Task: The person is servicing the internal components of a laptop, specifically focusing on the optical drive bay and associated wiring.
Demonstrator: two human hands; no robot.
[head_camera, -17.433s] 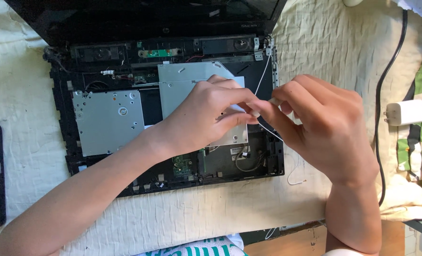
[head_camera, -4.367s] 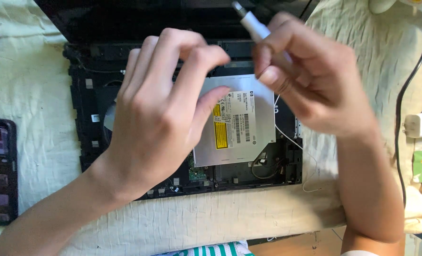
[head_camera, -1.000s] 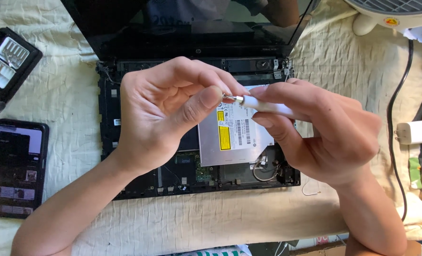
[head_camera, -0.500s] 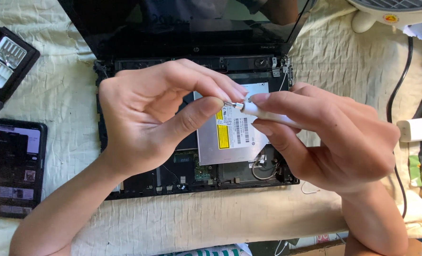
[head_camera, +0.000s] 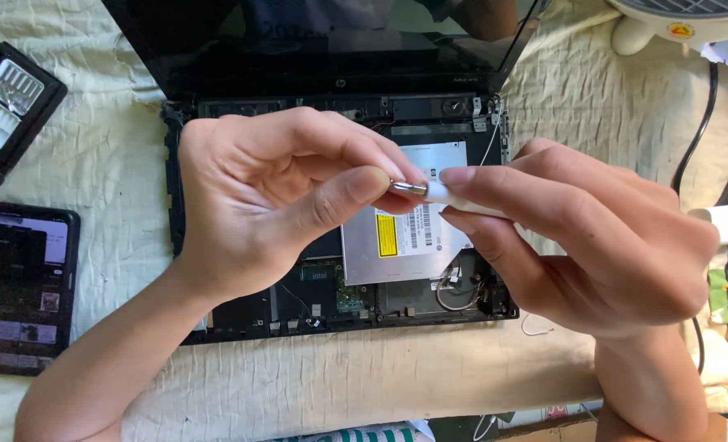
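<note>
- I had both hands raised over the opened laptop base [head_camera: 241, 315], which lay on a pale quilted cloth [head_camera: 380, 385]; the hands met in mid-air above the silver optical drive [head_camera: 396, 241], probably so the small metal part stayed over the work and not over the cloth.
- My right hand [head_camera: 593, 237] held the white screwdriver [head_camera: 462, 196] level, handle running back into the palm, thumb below and forefinger along the top, the fingers closed snugly around it.
- My left hand [head_camera: 274, 205] pinched the short metal bit [head_camera: 407, 187] at the driver's tip between thumb and forefinger; the other fingers curled above it, loosely folded and holding nothing that I could see.
- The two hands were nearly touching at the fingertips, which I judged gave a steady brace for so small a piece.
- The bit sat at the mouth of the driver; whether it was fully seated I could not tell.
- To my left lay a dark phone [head_camera: 24, 286] and, further up, an open black bit case [head_camera: 8, 106], close by for reaching.
- A white fan base [head_camera: 667, 29] and a black cable [head_camera: 695, 131] lay to the right, well apart from the hands.
</note>
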